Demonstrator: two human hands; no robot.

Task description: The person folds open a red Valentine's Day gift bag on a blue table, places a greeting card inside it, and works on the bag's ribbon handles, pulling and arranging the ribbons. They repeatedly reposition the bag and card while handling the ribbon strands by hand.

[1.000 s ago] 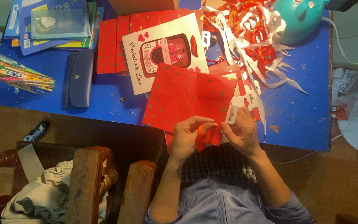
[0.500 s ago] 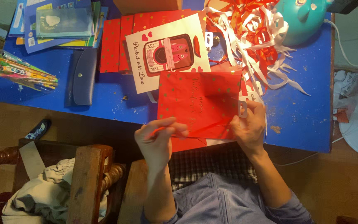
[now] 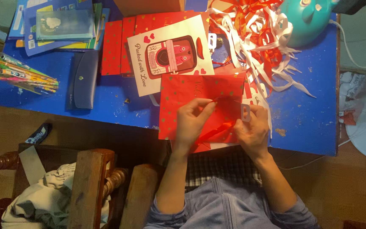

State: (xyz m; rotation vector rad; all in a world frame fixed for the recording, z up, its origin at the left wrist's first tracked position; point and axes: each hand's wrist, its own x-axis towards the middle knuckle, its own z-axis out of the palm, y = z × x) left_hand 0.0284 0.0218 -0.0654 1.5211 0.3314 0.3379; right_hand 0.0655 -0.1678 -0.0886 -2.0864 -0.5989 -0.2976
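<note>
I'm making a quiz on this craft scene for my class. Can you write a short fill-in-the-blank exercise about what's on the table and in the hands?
1. Both hands, the left hand and the right hand, work on a sheet of ____ paper.
2. The table has a ____ top.
3. The pile of ribbons is red and ____.
4. The cup of coloured pencils lies on its ____.

Missing words: red; blue; white; side

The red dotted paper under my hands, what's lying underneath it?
Under the red dotted paper: the blue table, a white card's lower corner and white sheet edges. The rest is hidden by the paper and both hands.
</note>
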